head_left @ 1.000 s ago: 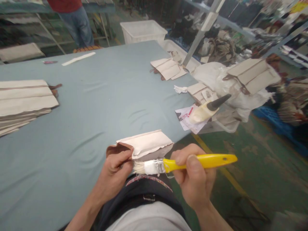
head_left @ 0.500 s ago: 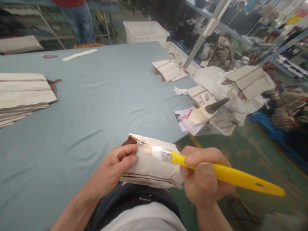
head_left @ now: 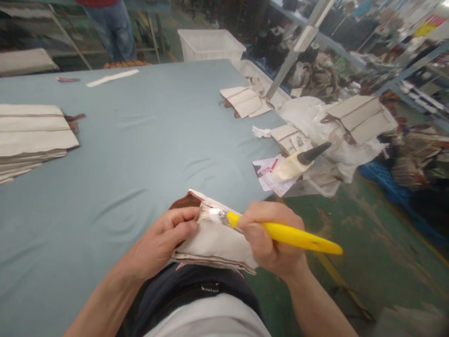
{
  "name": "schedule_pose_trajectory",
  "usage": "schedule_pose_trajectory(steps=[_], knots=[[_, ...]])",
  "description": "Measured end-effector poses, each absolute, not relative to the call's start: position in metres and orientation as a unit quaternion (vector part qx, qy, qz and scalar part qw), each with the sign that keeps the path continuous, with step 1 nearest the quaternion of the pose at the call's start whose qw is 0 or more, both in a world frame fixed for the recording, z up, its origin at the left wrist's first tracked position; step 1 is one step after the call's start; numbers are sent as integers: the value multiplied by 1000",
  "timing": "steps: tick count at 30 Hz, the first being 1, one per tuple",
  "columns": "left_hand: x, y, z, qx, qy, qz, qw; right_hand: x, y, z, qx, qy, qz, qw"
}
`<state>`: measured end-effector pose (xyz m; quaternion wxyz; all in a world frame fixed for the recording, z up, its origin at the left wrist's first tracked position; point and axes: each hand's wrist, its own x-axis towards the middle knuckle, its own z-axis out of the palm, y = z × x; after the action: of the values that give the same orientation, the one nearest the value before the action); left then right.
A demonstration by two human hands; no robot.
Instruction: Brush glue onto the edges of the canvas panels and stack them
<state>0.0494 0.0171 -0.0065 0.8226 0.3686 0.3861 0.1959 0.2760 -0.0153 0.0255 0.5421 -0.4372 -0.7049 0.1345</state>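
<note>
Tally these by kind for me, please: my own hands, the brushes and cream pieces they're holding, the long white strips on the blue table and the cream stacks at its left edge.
Hands: 2, left hand and right hand
Yellow-handled brush: 1
Held cream piece: 1
Long white strip: 1
Cream stack: 1
Total: 6

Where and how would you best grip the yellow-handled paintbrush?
Probably by its yellow handle, toward the metal ferrule, coming from the right, as the right hand does: the long handle extends rightward, while the bristles point left, at the beige fabric piece.
</note>
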Motion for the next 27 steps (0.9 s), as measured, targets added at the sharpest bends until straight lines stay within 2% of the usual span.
schedule_pose_trajectory(steps=[3,7,10,16,22,27], knots=[[51,19,-3,362,395,209,818,272,0,18,-447,-704,132,536],[52,23,-1,346,399,210,822,270,4,5,-454,-620,189,612],[53,23,-2,349,389,210,826,273,-9,4,-454,-593,208,632],[56,26,-7,368,401,207,813,277,-13,4,-478,-672,169,539],[63,33,-3,349,420,224,807,274,-3,-8,-502,-653,77,561],[69,36,7,316,404,243,823,268,-8,-22,-535,-685,44,492]])
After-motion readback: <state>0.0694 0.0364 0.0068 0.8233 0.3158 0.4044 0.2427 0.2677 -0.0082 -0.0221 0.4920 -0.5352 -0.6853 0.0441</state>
